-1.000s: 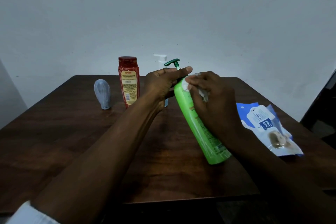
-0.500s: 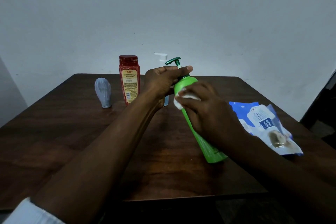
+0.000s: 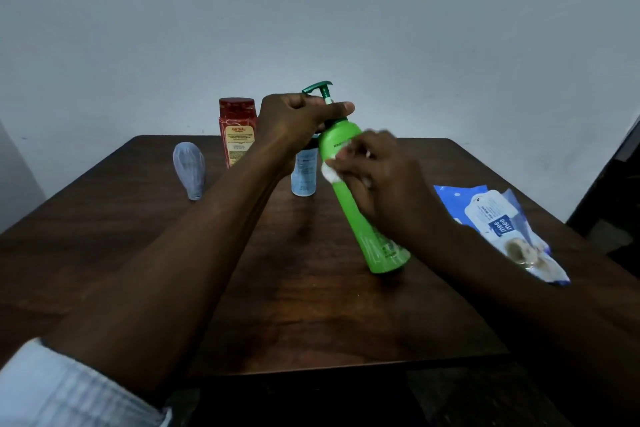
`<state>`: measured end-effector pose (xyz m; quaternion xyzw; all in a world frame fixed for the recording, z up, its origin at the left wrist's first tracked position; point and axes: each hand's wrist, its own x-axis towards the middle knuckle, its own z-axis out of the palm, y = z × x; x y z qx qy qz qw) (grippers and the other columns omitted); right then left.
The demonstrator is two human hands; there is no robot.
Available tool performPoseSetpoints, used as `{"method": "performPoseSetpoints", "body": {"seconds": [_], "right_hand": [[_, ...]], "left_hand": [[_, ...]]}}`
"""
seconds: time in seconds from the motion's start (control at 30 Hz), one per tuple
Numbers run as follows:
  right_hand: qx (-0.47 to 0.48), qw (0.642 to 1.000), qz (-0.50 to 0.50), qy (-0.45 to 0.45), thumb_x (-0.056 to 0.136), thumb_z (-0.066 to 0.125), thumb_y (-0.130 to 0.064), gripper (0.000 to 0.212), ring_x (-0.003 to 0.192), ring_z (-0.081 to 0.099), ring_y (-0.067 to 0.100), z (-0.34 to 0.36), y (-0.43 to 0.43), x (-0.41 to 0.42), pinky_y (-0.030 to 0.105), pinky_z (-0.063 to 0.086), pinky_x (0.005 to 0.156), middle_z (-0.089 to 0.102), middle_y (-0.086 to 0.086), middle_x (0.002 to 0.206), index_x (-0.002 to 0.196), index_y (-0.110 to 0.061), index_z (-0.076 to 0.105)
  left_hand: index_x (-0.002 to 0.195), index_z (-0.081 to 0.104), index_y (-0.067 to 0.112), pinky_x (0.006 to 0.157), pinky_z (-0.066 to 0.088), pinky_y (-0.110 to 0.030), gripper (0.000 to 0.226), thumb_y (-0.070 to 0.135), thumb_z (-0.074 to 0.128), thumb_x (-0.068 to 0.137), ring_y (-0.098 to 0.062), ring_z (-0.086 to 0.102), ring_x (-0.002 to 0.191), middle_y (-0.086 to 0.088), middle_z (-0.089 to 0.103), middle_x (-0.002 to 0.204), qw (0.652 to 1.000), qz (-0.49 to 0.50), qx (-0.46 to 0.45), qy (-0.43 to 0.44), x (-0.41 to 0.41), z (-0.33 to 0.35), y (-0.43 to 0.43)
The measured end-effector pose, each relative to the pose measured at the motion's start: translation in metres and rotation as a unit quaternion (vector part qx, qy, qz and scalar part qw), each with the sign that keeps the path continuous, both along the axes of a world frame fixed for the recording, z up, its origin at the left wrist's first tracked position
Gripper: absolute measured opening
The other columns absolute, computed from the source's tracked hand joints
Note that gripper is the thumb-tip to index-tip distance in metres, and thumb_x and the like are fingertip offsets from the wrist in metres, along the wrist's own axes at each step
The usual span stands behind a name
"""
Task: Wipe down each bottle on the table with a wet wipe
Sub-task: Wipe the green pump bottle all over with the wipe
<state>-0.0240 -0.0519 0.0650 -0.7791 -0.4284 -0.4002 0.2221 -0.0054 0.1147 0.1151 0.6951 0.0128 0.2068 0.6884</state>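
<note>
A tall green pump bottle (image 3: 360, 215) leans on the dark wooden table (image 3: 311, 305), its base on the wood and its dark green pump head up. My left hand (image 3: 298, 121) grips its neck just under the pump. My right hand (image 3: 377, 170) presses a crumpled white wet wipe (image 3: 330, 173) against the bottle's upper body. Behind stand a red bottle (image 3: 237, 128) with a yellow label, a pale blue bottle (image 3: 304, 173) partly hidden by my left arm, and a small grey-blue bottle (image 3: 189, 170) at the left.
A blue and white pack of wet wipes (image 3: 502, 225) lies on the table to the right of the green bottle. A plain pale wall stands behind the table. A dark object borders the table's right side.
The view has tilted down, so everything sits higher in frame. My right hand with the wipe has slid down from the bottle's shoulder and back up along its upper body. My left hand keeps its grip.
</note>
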Motion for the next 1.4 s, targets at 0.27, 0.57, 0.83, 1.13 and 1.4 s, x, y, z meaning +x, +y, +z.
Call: {"method": "performPoseSetpoints", "body": {"seconds": [0.27, 0.57, 0.83, 1.13, 1.4], "right_hand": [[-0.055, 0.998, -0.002, 0.001, 0.088, 0.064, -0.012, 0.025, 0.1, 0.058, 0.026, -0.032, -0.025, -0.012, 0.036, 0.055, 0.074, 0.063, 0.012, 0.111, 0.11, -0.012, 0.075], [-0.062, 0.997, 0.007, 0.05, 0.092, 0.053, -0.027, 0.031, 0.091, 0.066, 0.028, -0.049, -0.054, -0.027, 0.038, 0.058, 0.071, 0.066, 0.012, 0.107, 0.106, -0.015, 0.078], [-0.009, 0.999, 0.002, 0.05, 0.087, 0.068, -0.013, 0.019, 0.088, 0.067, 0.029, -0.019, -0.027, -0.001, 0.037, 0.055, 0.075, 0.067, 0.014, 0.102, 0.102, -0.009, 0.079], [-0.09, 0.993, 0.017, 0.071, 0.091, 0.058, -0.02, 0.025, 0.084, 0.066, 0.03, -0.068, -0.072, -0.036, 0.043, 0.058, 0.065, 0.067, 0.009, 0.102, 0.103, -0.013, 0.078], [0.005, 0.996, 0.017, 0.09, 0.09, 0.061, -0.024, 0.026, 0.087, 0.066, 0.023, -0.022, -0.044, -0.006, 0.026, 0.048, 0.079, 0.064, 0.012, 0.1, 0.1, -0.009, 0.08]], "left_hand": [[0.07, 0.067, 0.003, 0.053, 0.053, -0.022, 0.033, 0.017, 0.095, 0.062, -0.008, 0.063, 0.05, -0.003, 0.066, 0.066, 0.999, 0.033, 0.035, -0.003, 0.012, 0.002, -0.003], [0.067, 0.071, 0.008, 0.053, 0.054, -0.023, 0.032, 0.026, 0.095, 0.059, -0.014, 0.068, 0.06, -0.005, 0.071, 0.072, 0.995, 0.063, 0.079, -0.007, 0.025, 0.003, -0.016], [0.073, 0.073, 0.008, 0.051, 0.052, -0.02, 0.033, 0.029, 0.095, 0.06, -0.013, 0.069, 0.067, -0.004, 0.074, 0.08, 0.993, 0.075, 0.086, -0.003, 0.028, -0.002, -0.014], [0.063, 0.069, 0.016, 0.063, 0.063, -0.036, 0.029, 0.027, 0.096, 0.057, -0.022, 0.075, 0.077, -0.005, 0.075, 0.08, 0.995, 0.069, 0.073, -0.022, 0.032, -0.004, -0.021], [0.06, 0.065, 0.021, 0.076, 0.063, -0.047, 0.034, 0.032, 0.095, 0.048, -0.026, 0.075, 0.086, -0.001, 0.073, 0.077, 0.997, 0.046, 0.065, -0.024, 0.04, -0.002, -0.033]]}}
